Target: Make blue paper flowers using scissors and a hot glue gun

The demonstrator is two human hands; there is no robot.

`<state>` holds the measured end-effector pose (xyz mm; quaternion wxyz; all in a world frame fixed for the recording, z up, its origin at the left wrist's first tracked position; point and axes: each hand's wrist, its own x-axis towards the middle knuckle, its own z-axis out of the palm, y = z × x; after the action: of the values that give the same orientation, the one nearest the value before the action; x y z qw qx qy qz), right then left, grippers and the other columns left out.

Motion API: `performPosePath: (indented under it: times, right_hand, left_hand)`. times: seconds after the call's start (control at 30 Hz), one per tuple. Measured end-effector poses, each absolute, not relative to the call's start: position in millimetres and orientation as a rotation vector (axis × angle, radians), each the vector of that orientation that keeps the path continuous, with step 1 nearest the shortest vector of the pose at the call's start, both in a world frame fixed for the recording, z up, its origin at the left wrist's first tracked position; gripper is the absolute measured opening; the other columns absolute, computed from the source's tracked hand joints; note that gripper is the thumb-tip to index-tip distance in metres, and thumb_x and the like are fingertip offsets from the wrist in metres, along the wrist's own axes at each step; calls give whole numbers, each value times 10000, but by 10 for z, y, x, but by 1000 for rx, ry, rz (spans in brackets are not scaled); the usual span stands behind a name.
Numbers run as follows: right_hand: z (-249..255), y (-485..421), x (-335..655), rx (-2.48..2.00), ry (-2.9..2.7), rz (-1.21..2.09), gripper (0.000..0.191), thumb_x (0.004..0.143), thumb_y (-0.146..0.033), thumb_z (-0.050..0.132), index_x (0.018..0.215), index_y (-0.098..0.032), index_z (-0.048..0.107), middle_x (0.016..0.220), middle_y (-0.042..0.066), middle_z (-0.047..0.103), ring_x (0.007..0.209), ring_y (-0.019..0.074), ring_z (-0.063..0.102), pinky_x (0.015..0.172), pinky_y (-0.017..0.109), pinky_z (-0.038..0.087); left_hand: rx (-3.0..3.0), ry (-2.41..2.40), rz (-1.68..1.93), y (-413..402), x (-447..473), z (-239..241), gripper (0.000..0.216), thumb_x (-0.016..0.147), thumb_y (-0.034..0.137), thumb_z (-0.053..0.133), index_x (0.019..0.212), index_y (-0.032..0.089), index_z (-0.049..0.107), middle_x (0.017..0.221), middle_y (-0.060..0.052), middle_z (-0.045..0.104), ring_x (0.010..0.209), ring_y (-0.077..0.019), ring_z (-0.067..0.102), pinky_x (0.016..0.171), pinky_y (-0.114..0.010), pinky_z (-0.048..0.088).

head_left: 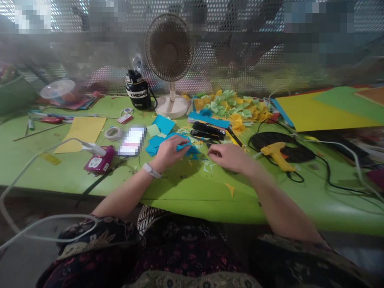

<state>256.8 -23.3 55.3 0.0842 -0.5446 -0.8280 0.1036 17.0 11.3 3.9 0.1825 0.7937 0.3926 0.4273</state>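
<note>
My left hand [171, 153], with a pale watch on its wrist, rests over a pile of cut blue paper [153, 147]. Its thumb and fingers close around a piece of blue paper [192, 149]. To the right, my right hand [227, 157] lies on the table with its fingers curled in; whatever is inside them is hidden. Just beyond its fingertips are dark scissors [212, 142], partly covered. A black stapler [208, 130] and a yellow-and-black cutter knife [234, 137] lie behind. Small paper scraps [208, 166] are scattered between my hands.
Folded green and yellow papers [232, 105] are heaped at the back beside a fan [171, 106] and a black bottle [138, 94]. A yellow glue gun [278, 155] with a cord lies right. A phone [132, 140], tape roll [113, 133] and purple power socket [100, 161] lie left.
</note>
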Motion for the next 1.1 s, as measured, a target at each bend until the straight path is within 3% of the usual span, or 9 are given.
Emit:
performPosePath:
  times: [0.2,0.33,0.43,0.53,0.63,0.77,0.93,1.1]
  right_hand:
    - [558,-165,2664,-1726,-2316,209,190,847,-251,570,893,-220,752,793,53,751,667,189,617,575,285,361]
    - [550,-133,2698,-1744,-2308,219,205,865,-267,557,899,-220,753,802,54,754,653,183,623,575,282,368]
    - [602,-119,2745,-1809,-2305,224,192,865,-277,573,904,-224,753,838,57,762,689,195,636,567,281,358]
    - [701,-107,2878,-1883,-2201,164,195,877,-305,581,927,-216,747,866,66,766,723,210,648,578,285,356]
    - [797,-93,3092,-1937,-2041,52,209,883,-335,575,912,-208,738,833,71,756,703,216,641,587,290,359]
    - [874,-81,3362,-2068,-1843,-57,180,857,-327,605,880,-198,728,813,79,745,720,231,636,640,300,389]
    - [945,-108,3581,-2051,-1692,69,173,869,-286,612,906,-155,718,851,104,742,784,202,638,758,288,424]
    - [981,-183,3853,-2291,-1580,45,206,888,-297,608,956,-142,726,944,133,743,777,185,598,725,289,390]
  left_hand:
    - [2465,1139,1012,159,155,-50,214,738,284,772,922,194,710,1037,-119,691,996,-276,644,888,-420,526]
    - [2473,1178,927,206,129,-87,103,743,210,744,834,197,700,1045,-117,691,999,-282,647,904,-444,530]
    - [2361,1142,1007,223,120,-68,25,795,214,698,811,196,693,1043,-115,704,1002,-266,659,904,-431,537]
    - [2154,1092,1208,188,148,-2,108,818,290,704,814,183,683,1060,-122,711,1019,-254,664,917,-423,543]
    - [1830,1044,1260,122,196,70,229,793,379,737,844,168,666,1022,-113,712,937,-224,676,781,-358,593]
    - [1452,1014,1143,59,239,109,337,757,432,773,909,168,629,825,-36,689,680,-136,642,580,-264,590]
    - [1385,988,1132,75,265,52,337,747,427,796,881,174,618,733,-7,663,623,-110,621,557,-230,561]
    - [1523,1010,1137,144,262,-25,276,759,401,794,834,174,656,705,-10,649,570,-85,551,497,-197,433]
